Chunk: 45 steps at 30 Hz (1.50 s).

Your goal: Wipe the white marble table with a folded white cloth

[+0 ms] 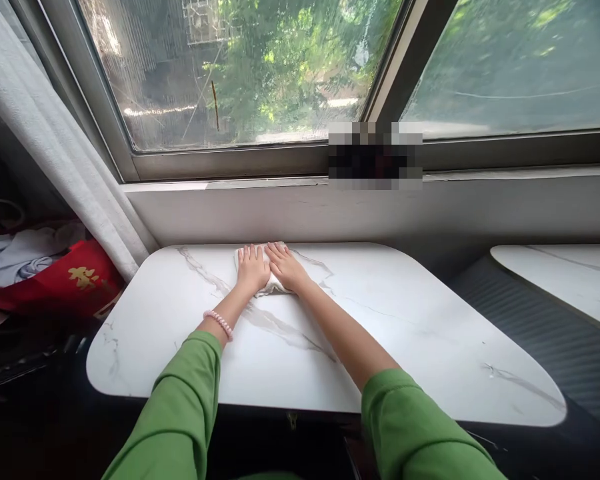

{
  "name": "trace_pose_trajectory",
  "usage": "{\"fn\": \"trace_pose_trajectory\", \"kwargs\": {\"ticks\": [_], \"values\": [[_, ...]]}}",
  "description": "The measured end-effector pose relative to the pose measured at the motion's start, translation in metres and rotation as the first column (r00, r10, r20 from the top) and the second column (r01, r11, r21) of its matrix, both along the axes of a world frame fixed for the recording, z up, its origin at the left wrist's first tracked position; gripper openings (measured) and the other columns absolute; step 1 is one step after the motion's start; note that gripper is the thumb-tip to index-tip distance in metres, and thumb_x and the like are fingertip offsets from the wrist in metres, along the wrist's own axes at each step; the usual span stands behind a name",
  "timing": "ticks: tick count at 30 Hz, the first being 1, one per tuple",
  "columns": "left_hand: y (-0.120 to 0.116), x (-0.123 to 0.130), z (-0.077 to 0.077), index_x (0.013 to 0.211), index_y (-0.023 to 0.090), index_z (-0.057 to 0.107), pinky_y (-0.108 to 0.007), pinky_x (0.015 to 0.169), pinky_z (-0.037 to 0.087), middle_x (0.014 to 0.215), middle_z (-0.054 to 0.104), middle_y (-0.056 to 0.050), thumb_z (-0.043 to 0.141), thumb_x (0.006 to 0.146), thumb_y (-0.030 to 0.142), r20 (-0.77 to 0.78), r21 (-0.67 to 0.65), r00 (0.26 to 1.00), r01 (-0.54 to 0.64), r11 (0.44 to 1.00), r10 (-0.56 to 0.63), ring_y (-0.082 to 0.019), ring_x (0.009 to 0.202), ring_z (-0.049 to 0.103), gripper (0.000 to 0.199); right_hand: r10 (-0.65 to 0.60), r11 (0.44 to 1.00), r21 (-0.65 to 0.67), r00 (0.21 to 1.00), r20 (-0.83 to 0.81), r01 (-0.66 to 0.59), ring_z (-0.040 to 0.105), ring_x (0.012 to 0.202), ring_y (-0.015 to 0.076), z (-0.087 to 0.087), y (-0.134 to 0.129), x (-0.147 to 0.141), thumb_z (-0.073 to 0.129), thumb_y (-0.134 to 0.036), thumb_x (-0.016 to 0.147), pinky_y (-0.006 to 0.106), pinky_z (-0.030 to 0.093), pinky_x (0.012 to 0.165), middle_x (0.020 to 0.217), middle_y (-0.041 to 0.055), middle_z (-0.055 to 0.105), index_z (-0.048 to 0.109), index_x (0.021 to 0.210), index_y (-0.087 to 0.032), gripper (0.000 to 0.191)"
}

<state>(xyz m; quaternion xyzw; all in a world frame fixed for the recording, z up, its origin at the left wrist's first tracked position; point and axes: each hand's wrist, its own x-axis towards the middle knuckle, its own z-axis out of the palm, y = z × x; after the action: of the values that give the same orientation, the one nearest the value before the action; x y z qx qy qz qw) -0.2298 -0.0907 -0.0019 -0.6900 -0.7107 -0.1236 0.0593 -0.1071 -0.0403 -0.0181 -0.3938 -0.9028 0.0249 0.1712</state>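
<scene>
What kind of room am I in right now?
Probably a lived-in room at home, perhaps a bedroom or sitting room. The long white curtain beside the window, the marble-look tabletop below it, and the red bag of piled fabric suggest that.

Both hands — left hand point(253, 268), right hand point(286, 268) — press flat, side by side, on a pale cloth point(274, 287) at the marbled white bench's point(405, 320) far edge — below the window point(260, 87).

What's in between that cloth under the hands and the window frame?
Just a stretch of plain pale wall, topped by a thin white ledge, separates the cloth from the window frame, as the head view shows.
</scene>
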Motion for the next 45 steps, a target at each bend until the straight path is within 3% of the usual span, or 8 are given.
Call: {"fn": "trace_pose_trajectory", "kwargs": {"ticks": [7,13,17,21,27,37,41,45], "values": [[-0.065,0.038,0.004,0.143,0.003,0.032,-0.055,0.116,0.004,0.151,0.030,-0.016,0.025,0.094,0.026,-0.014,-0.014,0.988,0.151,0.988,-0.152,-0.026,0.143,0.017,0.055,0.105,0.994,0.002,0.994,-0.001,-0.105,0.020,0.142,0.0240,-0.003,-0.059,0.053,0.022,-0.029,0.096,0.049,0.021,0.115,0.151,0.0134,0.032,0.033,0.145,-0.008,0.054],[-0.131,0.082,0.007,0.144,-0.003,0.027,-0.050,0.117,0.009,0.152,0.024,-0.018,0.025,0.094,0.030,0.012,-0.099,0.968,0.252,0.963,-0.252,-0.030,0.143,0.015,0.059,0.148,0.988,0.036,0.989,0.014,-0.149,0.015,0.143,0.0220,-0.001,-0.134,0.109,0.022,-0.029,0.098,0.050,0.022,0.116,0.154,0.0093,0.025,0.018,0.151,-0.016,0.054],[-0.148,0.095,0.011,0.144,-0.003,0.026,-0.055,0.116,0.009,0.153,0.021,-0.019,0.027,0.094,0.031,0.015,-0.145,0.944,0.328,0.934,-0.329,-0.033,0.142,0.013,0.060,0.123,0.990,0.069,0.992,0.018,-0.123,0.016,0.143,0.0227,0.000,-0.161,0.126,0.025,-0.027,0.097,0.051,0.023,0.115,0.154,0.0093,0.026,0.010,0.152,-0.016,0.057],[-0.148,0.095,0.012,0.144,-0.001,0.027,-0.058,0.115,0.009,0.152,0.022,-0.019,0.027,0.094,0.031,0.006,-0.153,0.926,0.374,0.915,-0.378,-0.033,0.142,0.015,0.059,0.070,0.997,0.031,0.997,-0.009,-0.070,0.021,0.142,0.0233,0.002,-0.165,0.130,0.028,-0.027,0.096,0.051,0.025,0.115,0.151,0.0124,0.032,0.020,0.150,-0.013,0.056],[-0.112,0.099,0.006,0.145,0.000,0.027,-0.055,0.116,0.008,0.152,0.024,-0.018,0.026,0.094,0.029,0.020,-0.127,0.934,0.355,0.926,-0.356,-0.031,0.142,0.016,0.059,0.015,0.987,-0.155,0.988,-0.151,-0.038,0.044,0.129,0.0248,0.014,-0.122,0.123,0.034,-0.024,0.087,0.048,0.035,0.107,0.137,0.0115,0.052,0.041,0.136,-0.017,0.049],[0.043,0.088,0.005,0.142,0.006,0.034,-0.046,0.117,0.010,0.149,0.036,-0.012,0.025,0.094,0.023,0.050,-0.061,0.949,0.313,0.948,-0.310,-0.023,0.139,0.028,0.052,-0.208,0.977,-0.081,0.953,-0.222,0.195,0.048,0.122,0.0242,0.010,0.019,0.086,0.029,-0.018,0.085,0.042,0.030,0.106,0.132,0.0147,0.055,0.048,0.127,-0.011,0.047],[0.064,0.086,0.003,0.141,0.012,0.038,-0.044,0.117,0.011,0.148,0.039,-0.009,0.026,0.094,0.025,0.066,-0.029,0.954,0.294,0.955,-0.291,-0.021,0.138,0.031,0.050,-0.228,0.973,-0.075,0.952,-0.203,0.217,0.049,0.121,0.0235,0.011,0.041,0.084,0.030,-0.017,0.085,0.041,0.029,0.108,0.132,0.0152,0.056,0.048,0.128,-0.009,0.047],[0.061,0.088,0.002,0.141,0.012,0.038,-0.043,0.117,0.010,0.149,0.036,-0.009,0.027,0.093,0.025,0.074,-0.032,0.957,0.284,0.958,-0.281,-0.021,0.139,0.028,0.051,-0.215,0.976,-0.064,0.958,-0.191,0.206,0.050,0.119,0.0227,0.011,0.036,0.087,0.028,-0.021,0.089,0.041,0.028,0.108,0.130,0.0130,0.058,0.050,0.125,-0.011,0.044]]}}
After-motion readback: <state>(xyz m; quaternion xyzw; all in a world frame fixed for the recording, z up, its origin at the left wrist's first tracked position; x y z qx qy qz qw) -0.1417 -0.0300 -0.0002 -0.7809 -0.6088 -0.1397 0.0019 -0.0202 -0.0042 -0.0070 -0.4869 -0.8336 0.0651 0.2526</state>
